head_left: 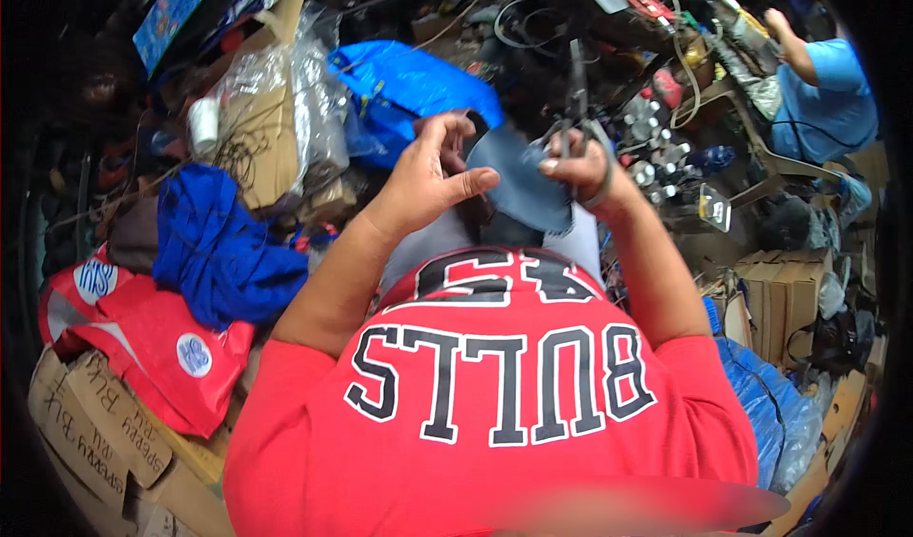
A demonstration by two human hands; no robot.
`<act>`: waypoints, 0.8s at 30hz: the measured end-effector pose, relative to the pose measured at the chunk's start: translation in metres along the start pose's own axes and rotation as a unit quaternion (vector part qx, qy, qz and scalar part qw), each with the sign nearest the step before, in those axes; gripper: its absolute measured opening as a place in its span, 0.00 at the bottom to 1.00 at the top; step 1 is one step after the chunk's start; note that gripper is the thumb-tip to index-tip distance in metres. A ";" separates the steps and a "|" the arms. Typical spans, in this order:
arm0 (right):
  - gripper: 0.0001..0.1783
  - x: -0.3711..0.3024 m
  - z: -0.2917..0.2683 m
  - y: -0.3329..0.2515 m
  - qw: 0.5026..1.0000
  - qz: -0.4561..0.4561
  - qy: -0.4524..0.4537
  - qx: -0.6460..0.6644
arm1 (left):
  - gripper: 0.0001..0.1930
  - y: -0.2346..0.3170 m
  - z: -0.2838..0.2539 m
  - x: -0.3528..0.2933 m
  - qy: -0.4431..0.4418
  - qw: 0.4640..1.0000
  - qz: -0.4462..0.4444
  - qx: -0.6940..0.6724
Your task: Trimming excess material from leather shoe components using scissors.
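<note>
A smooth, dark blue-grey piece of sheet material (518, 177) with a rounded edge is held up between my hands, above my lap. My left hand (423, 175) curls around its left edge, thumb in front. Part of its fingers lies in shadow beside a dark brown patch that I cannot make out. My right hand (592, 171) has its fingers through the handles of a pair of scissors (576, 85), whose blades point up and away from me. The right thumb and fingertips also pinch the sheet's right edge.
At the left lie a blue cloth (214, 252), a red bag (152, 337) and cardboard (95, 442). A blue plastic bag (409, 85) is ahead. Small bottles (656, 152) cluster at the right, near cardboard boxes (780, 294). Another person in a light blue shirt (825, 99) is at the far right.
</note>
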State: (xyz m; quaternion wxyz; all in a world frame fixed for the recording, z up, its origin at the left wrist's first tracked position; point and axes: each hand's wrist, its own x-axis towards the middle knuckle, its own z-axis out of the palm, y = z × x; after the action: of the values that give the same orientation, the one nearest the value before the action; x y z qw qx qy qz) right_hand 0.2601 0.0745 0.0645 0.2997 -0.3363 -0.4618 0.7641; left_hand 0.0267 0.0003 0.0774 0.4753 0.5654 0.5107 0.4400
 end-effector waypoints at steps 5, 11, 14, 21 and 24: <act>0.18 -0.005 -0.005 0.001 0.989 -0.014 -0.009 -0.148 | 0.21 -0.018 0.021 0.014 -0.057 0.994 -0.007 -0.090; 0.18 -0.014 -0.030 -0.063 0.951 0.059 0.108 -0.284 | 0.13 -0.041 0.008 0.008 0.082 0.982 -0.010 -0.173; 0.19 0.000 -0.064 -0.110 0.926 0.051 0.136 -0.347 | 0.12 -0.057 0.002 0.007 0.112 0.960 -0.056 -0.252; 0.20 0.066 -0.112 -0.207 0.826 0.073 0.141 -0.541 | 0.09 -0.054 0.001 0.001 0.138 0.952 -0.052 -0.267; 0.21 0.093 -0.123 -0.226 0.724 0.108 0.182 -0.657 | 0.09 -0.055 -0.002 -0.001 0.150 0.951 -0.048 -0.266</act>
State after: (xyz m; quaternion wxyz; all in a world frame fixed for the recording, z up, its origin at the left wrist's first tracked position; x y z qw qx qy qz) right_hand 0.3354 0.2966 0.2051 -0.0024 -0.6289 -0.7453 0.2213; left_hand 0.0159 0.0008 0.0235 0.5471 0.3205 0.4669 0.6164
